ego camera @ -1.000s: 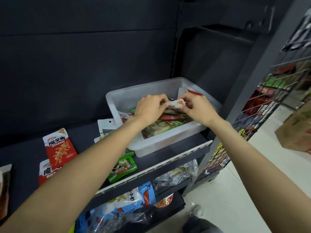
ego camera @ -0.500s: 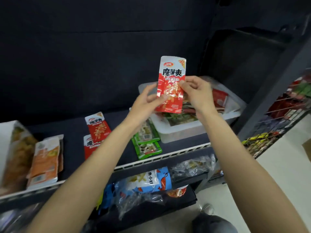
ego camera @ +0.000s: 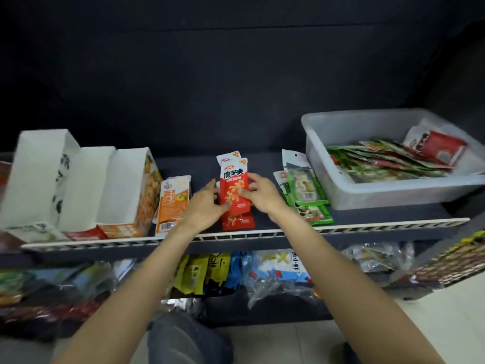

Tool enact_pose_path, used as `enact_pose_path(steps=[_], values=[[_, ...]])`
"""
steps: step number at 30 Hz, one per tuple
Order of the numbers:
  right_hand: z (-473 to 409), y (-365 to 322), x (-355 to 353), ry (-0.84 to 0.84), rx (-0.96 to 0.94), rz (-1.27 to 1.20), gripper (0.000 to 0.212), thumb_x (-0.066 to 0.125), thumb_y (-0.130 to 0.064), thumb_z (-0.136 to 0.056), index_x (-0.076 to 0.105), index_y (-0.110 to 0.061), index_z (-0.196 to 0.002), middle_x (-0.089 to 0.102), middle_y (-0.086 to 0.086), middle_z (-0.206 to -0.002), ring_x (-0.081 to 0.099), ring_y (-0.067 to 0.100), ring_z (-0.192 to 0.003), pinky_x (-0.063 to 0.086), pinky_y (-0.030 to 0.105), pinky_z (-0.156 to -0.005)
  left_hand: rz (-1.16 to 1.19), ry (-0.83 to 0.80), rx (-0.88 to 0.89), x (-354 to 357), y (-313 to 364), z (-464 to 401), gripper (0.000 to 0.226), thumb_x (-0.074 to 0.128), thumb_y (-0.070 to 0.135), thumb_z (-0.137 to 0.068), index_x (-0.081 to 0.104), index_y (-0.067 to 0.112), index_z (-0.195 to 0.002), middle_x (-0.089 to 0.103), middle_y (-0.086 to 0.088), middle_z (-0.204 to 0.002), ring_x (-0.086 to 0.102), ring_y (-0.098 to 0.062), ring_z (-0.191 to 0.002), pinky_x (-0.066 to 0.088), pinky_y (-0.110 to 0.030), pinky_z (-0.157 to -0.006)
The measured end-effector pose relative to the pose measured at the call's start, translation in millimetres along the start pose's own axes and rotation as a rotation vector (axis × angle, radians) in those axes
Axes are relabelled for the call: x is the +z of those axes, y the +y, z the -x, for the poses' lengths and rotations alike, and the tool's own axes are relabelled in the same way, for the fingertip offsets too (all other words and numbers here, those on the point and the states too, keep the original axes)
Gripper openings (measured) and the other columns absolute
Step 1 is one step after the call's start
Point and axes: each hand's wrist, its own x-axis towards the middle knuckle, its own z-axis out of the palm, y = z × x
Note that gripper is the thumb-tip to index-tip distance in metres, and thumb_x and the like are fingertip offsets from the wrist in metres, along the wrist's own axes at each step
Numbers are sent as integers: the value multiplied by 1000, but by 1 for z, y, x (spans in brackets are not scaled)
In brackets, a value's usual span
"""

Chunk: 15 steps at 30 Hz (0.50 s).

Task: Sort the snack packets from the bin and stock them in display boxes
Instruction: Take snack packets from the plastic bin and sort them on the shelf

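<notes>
A red and white snack packet (ego camera: 234, 183) is held low over the dark shelf, above two other red packets (ego camera: 238, 222) lying there. My left hand (ego camera: 206, 203) pinches its lower left edge. My right hand (ego camera: 262, 193) pinches its right side with thumb and fingers. The clear plastic bin (ego camera: 393, 195) stands at the right of the shelf, with several green and red packets (ego camera: 385, 161) inside. White display boxes (ego camera: 78, 185) stand at the shelf's left end.
An orange packet (ego camera: 172, 203) leans against the display boxes. Green packets (ego camera: 305, 193) lie between the red pile and the bin. A white rail (ego camera: 262, 233) runs along the shelf's front edge. Bagged goods fill the lower shelf (ego camera: 273, 269).
Both hands took the red packet out of the bin, raised it, then carried it left and down onto the pile of red packets on the shelf. The view swung left.
</notes>
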Motion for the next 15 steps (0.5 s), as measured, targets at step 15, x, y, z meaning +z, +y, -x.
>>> enact_pose_path(steps=[15], values=[[34, -11, -71, 151, -426, 811, 31, 53, -26, -95, 59, -24, -125, 55, -1, -127, 49, 19, -117, 45, 34, -94, -701, 63, 302, 30, 8, -25, 45, 47, 42, -93, 49, 23, -135, 45, 1, -143, 35, -21, -134, 16, -43, -114]])
